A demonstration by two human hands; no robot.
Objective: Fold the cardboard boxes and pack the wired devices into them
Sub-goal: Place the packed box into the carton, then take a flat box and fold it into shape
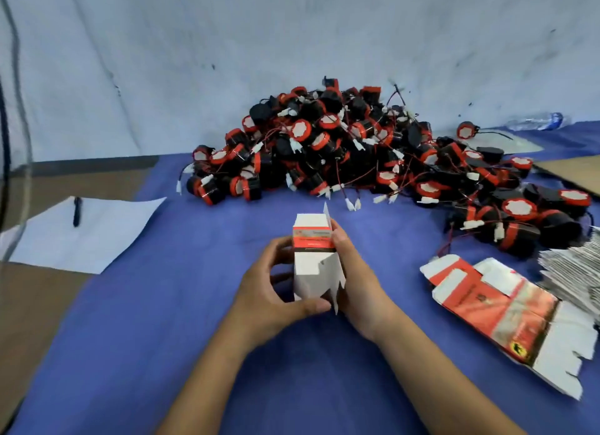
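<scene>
A small white and red cardboard box, partly folded with its flaps loose, stands between both hands over the blue cloth. My left hand grips its left side, thumb across the lower edge. My right hand holds the right side with fingers curled round it. Behind lies a big heap of black and red wired devices with white plugs. A flat unfolded box lies to the right.
A white sheet with a black pen lies at the left. A stack of flat grey and white sheets sits at the right edge. Brown cardboard and a plastic bottle are at the back right. A white wall stands behind.
</scene>
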